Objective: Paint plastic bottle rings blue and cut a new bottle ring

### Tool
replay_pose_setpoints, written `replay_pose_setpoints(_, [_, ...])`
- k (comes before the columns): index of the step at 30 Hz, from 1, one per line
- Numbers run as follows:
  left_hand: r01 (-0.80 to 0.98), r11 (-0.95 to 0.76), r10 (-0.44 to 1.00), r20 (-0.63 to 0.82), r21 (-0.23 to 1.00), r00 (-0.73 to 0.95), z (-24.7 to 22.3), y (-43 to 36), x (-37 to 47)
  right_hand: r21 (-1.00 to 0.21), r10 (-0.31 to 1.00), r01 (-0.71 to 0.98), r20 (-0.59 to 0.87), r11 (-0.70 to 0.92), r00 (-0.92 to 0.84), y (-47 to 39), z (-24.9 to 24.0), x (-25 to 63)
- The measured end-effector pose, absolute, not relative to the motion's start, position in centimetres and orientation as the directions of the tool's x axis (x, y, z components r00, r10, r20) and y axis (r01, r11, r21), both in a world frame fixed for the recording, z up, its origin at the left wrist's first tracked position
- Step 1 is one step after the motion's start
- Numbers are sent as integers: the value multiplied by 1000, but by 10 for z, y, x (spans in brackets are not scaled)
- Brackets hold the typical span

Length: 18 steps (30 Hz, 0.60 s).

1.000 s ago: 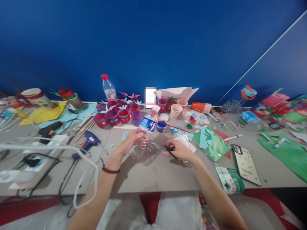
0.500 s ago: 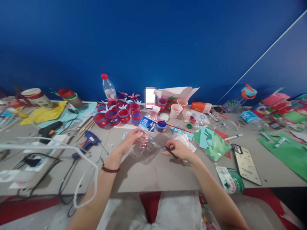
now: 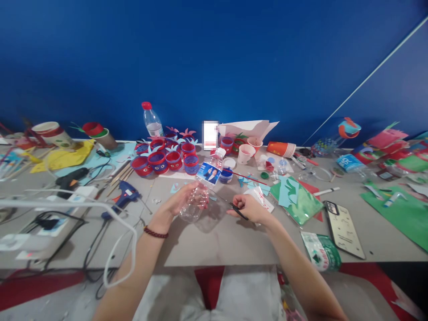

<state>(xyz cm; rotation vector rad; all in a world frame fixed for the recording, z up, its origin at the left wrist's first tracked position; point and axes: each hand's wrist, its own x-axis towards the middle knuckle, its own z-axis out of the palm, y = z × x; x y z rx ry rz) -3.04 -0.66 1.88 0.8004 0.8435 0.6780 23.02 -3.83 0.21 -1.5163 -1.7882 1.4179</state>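
A clear plastic bottle (image 3: 209, 173) with a blue picture label slants at mid-table, neck toward the far side. The left hand (image 3: 182, 199) curls round its see-through lower body; the right hand (image 3: 248, 208), fingers drawn in, grips a black-handled tool (image 3: 238, 211) pointing left toward it.

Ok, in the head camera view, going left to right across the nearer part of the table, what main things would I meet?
Power strip, blue glue gun, left hand holding a clear bottle, right hand holding a black-handled tool, green packet, phone, green sheet.
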Motion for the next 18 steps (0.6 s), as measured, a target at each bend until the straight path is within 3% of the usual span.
replay_pose_setpoints(7, [-263,620,709,-385,739,590,20,-9,-27,-887,890,451,-285,-104,-355,-38,2,231])
replay_pose_setpoints(11, [-285,664,700,-441,691,562,14,-6,-28,-888,883,446,-298,-116,-363,-38,6,230])
replay_pose_setpoints(18, [-285,559,769,-360,778,528,14,-2,-35,-852,914,519,-263,-71,-308,-37,5,231])
